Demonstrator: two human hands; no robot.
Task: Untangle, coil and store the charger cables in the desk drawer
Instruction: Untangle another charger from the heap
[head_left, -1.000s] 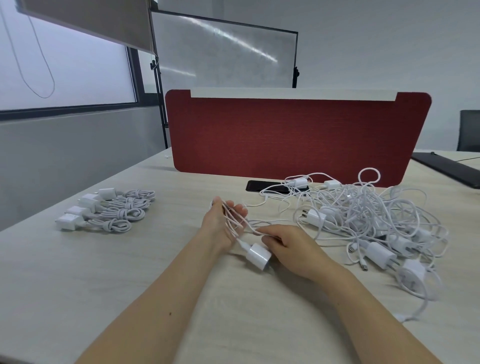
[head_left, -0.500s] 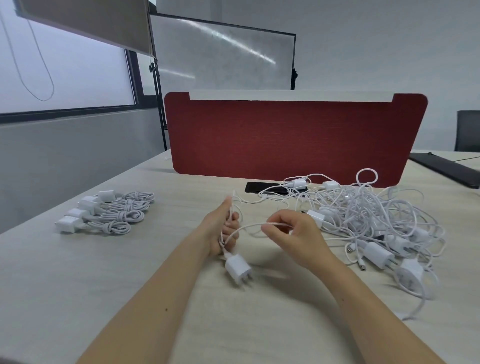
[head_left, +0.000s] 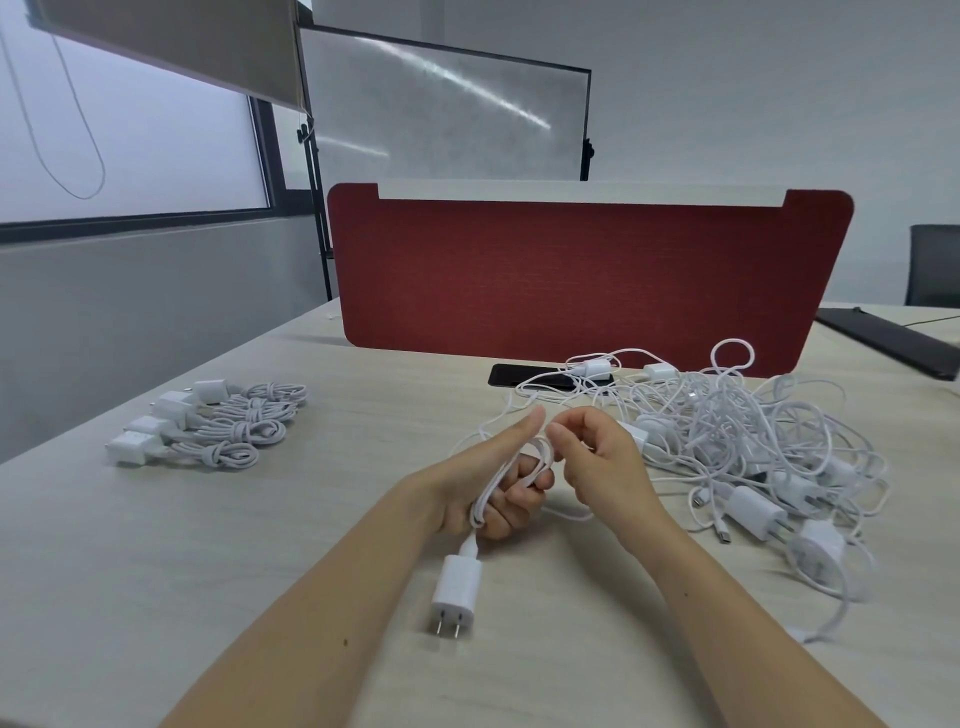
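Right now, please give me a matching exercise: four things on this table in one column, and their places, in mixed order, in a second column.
Things
1. coiled chargers
2. tangle
3. phone
4. plug

Places
a. at the foot of the red divider
b. below the left hand, on the cable it grips
c. in a row on the left of the table
d. heaped on the right of the table

Pairs: 1-c, 2-d, 3-a, 4-b
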